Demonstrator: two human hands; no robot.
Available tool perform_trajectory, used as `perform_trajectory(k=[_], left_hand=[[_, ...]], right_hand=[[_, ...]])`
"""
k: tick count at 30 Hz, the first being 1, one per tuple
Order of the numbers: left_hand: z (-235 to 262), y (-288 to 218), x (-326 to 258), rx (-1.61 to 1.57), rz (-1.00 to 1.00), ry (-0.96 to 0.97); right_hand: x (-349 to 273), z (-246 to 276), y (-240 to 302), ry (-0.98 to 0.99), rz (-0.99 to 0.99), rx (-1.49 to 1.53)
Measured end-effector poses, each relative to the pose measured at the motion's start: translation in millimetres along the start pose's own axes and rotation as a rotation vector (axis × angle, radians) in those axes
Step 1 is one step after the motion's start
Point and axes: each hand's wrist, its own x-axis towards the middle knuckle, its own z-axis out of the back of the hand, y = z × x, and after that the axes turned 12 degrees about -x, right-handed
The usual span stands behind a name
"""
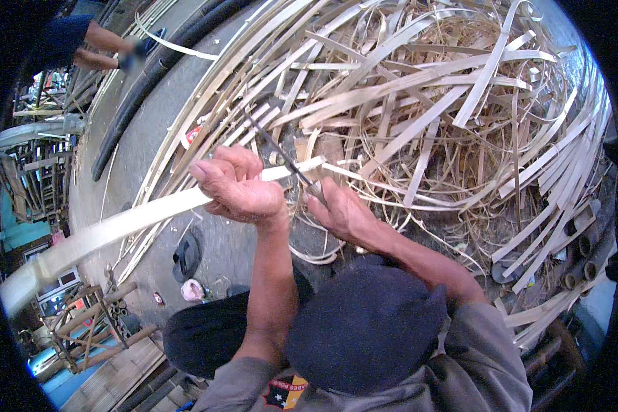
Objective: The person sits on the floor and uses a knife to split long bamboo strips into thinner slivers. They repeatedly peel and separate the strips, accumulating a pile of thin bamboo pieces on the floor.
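Note:
My left hand [244, 185] is closed around a pale, flat bamboo strip [144, 213]. The strip runs from the far left, where it is blurred, through the fist to an end just past the knife. In my right hand [340, 211] is the handle of a knife [276, 147], its long, narrow dark blade slanting up and to the left. The blade crosses the strip near that end, right of my left fist. Whether it cuts into the strip I cannot tell. A thinner strip trails off to the right from beside the blade.
A large tangle of bamboo strips and shavings [453, 89] covers the floor ahead and right. Long dark poles [151, 82] lie at upper left, near another person's legs [103, 51]. A dark sandal [187, 254] lies left of my arm; bamboo tubes [587, 268] are at far right.

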Motion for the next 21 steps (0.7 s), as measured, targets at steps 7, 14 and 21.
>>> perform_trajectory(k=[7, 14, 21], left_hand=[[2, 1, 2, 0.05, 0.037, -0.039], [-6, 3, 0, 0.131, -0.104, -0.032], [-9, 10, 9, 0.114, -0.194, -0.047]], right_hand=[[4, -8, -9, -0.149, 0.158, 0.005], [6, -9, -3, -0.209, 0.321, 0.051], [19, -26, -26, -0.103, 0.179, 0.057]])
